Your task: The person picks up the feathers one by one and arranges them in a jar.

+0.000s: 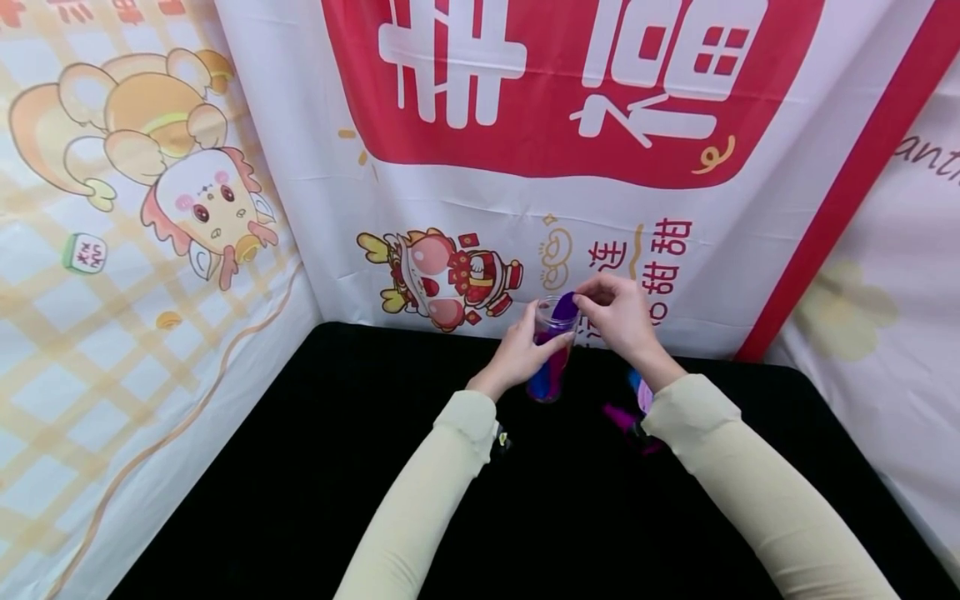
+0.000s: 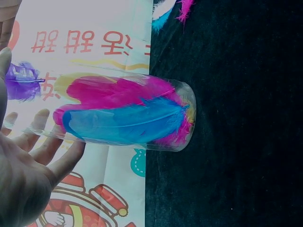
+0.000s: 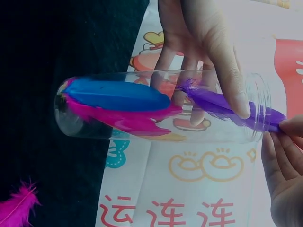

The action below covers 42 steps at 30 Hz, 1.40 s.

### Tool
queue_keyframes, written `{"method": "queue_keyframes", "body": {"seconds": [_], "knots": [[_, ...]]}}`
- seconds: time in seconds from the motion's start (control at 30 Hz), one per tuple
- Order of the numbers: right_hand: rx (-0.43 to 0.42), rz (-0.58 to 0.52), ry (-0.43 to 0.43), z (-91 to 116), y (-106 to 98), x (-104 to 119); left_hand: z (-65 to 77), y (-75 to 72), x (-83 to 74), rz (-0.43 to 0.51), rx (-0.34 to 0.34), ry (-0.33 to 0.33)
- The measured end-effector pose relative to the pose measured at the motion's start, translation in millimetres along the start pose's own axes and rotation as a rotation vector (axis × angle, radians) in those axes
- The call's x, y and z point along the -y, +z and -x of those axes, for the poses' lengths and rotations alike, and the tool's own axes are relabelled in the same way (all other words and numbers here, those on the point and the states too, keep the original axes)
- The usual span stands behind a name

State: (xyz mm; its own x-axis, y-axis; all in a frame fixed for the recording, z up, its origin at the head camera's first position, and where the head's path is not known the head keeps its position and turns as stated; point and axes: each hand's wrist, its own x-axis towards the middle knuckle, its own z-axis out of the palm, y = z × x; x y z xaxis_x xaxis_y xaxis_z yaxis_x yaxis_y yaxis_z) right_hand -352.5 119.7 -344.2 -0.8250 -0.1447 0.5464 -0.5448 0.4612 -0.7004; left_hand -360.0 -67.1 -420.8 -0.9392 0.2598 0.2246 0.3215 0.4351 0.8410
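Note:
A clear glass jar (image 3: 64, 124) stands upright near the table's back edge in the head view. My left hand (image 1: 522, 348) grips its upper part, fingers on one side and thumb on the other. Inside lie a blue feather (image 3: 118, 96), a magenta feather (image 3: 135, 120) and part of a pale yellow feather (image 2: 64, 86). My right hand (image 1: 619, 315) is at the jar's mouth and pinches one end of a purple feather (image 3: 215, 103). Most of that feather is within the glass, its fluffy end pointing down, above the other feathers.
On the black table (image 1: 300, 467), a magenta feather (image 1: 619, 416) and a pale lilac feather (image 1: 644, 395) lie by my right sleeve, which partly hides them. Close behind the jar hangs a printed white cloth (image 1: 450, 200); another patterned cloth (image 1: 97, 350) runs along the left.

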Motion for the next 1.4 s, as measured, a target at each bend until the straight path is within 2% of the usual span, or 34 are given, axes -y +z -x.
{"method": "queue_keyframes", "body": {"seconds": [0.57, 0.77, 1.03, 1.4], "knots": [[0.020, 0.067, -0.099, 0, 4, 0, -0.1, -0.8, -1.3, -0.024, -0.002, 0.003], [0.029, 0.075, -0.097, 0, 3, -1, -1.3, 0.0, -0.4, -0.047, -0.005, 0.007], [0.082, 0.067, -0.059, 3, -3, 3, -1.9, -1.2, -0.4, -0.034, 0.007, -0.002], [0.077, 0.054, -0.055, 9, -13, 0, -1.6, -1.7, -0.1, -0.006, 0.015, -0.001]]}}
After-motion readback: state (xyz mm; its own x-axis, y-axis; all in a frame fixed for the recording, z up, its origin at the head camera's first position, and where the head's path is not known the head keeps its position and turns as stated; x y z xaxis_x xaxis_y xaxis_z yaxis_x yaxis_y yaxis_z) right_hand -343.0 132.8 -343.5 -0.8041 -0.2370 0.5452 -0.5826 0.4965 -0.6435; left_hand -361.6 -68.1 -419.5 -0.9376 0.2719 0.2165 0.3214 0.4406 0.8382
